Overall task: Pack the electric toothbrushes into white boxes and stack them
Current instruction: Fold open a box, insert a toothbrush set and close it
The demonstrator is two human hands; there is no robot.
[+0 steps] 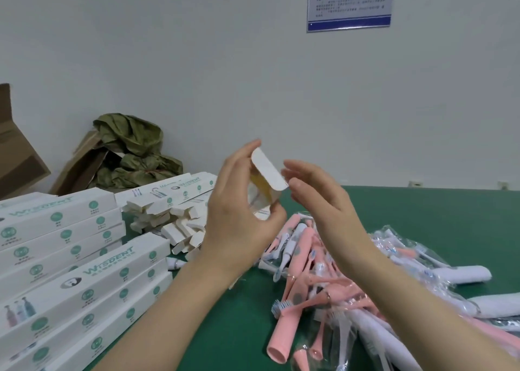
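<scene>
**Packing station: one box in hand, most of the stock waiting**

Item in hand: a white box [266, 173], raised above the worktop [422, 210] and seen end-on, its rounded end flap standing open. The left hand [239, 218] is gripping it, fingers curled round the body and thumb under the open end. The right hand [323, 199] is holding nothing; its fingers are relaxed and lying just beside the flap, and contact cannot be told. Whether a toothbrush is sitting inside cannot be told either.

Finished stock: closed boxes [70, 280] are lying in two neat stacks at the left, several layers each, printed faces up.

Stock waiting:
- A loose heap of unfilled boxes [174, 218] with end flaps open is lying behind the stacks, near the middle.
- A large pile of pink and white toothbrushes [306, 275] is spreading over the worktop under the right forearm, many in clear bags.

Other: a brown carton [17, 159] and a crumpled green bag [132, 145] are sitting against the wall; a notice [349, 2] is hanging above.

Progress, as a judgement: the job is looking well begun but far from done. The box in hand appears to be at the flap-closing step, after which it is going to the stacks; the brush pile suggests many more rounds.
</scene>
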